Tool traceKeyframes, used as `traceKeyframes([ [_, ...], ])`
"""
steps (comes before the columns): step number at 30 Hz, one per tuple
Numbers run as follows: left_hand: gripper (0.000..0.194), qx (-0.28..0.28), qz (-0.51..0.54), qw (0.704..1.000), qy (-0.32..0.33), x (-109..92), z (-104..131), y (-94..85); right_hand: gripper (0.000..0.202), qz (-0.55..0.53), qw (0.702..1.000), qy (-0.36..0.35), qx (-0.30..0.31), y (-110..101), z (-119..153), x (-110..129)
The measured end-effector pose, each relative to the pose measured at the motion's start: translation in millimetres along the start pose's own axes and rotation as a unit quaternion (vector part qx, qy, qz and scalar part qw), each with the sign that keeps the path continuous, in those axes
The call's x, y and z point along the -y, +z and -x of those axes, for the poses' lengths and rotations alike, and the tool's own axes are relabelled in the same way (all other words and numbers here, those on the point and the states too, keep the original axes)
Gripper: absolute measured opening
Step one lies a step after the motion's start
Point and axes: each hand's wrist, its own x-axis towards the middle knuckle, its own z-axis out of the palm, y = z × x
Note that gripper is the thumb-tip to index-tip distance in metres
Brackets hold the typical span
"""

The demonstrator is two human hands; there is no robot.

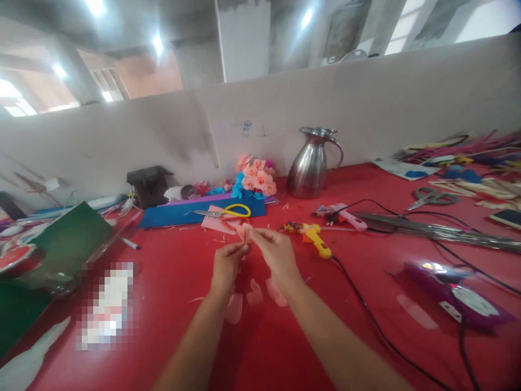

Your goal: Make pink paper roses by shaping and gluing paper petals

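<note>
Bare forearms (334, 331) lead to left hand (226, 264) and right hand (280, 254), fingers narrowed, pinching one curled peach-paper piece (244, 232) above the glossy red counter (175, 282); rosette-shaped peach blooms (258, 178) behind appear complete, loose pale-pink petals (255, 296) below lie unattached, work judged partway.

passable: tabletop (171, 293) left of left hand (225, 264) | obstacles: yellow glue gun (317, 240), cord (362, 300) right; scissors (221, 213) ahead

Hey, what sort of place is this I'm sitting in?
Most likely a craft workshop, though I can't be certain. On the red table there's a yellow glue gun, a pair of yellow-handled scissors and a bunch of pink flowers that look handmade.
</note>
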Motion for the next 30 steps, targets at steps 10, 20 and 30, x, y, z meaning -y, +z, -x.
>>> traceKeyframes([
  [10,0.033,-0.023,0.004,1.000,-0.009,-10,3,5.8,0.018,0.035,0.999,-0.031,0.008,3,2,-1],
  [20,0.026,-0.013,0.020,0.999,0.025,-13,3,4.3,0.023,0.030,0.999,-0.006,0.009,3,4,3],
  [30,0.024,-0.010,0.019,0.999,0.047,-14,1,2.5,0.027,0.088,0.995,0.048,0.026,0,1,1],
])
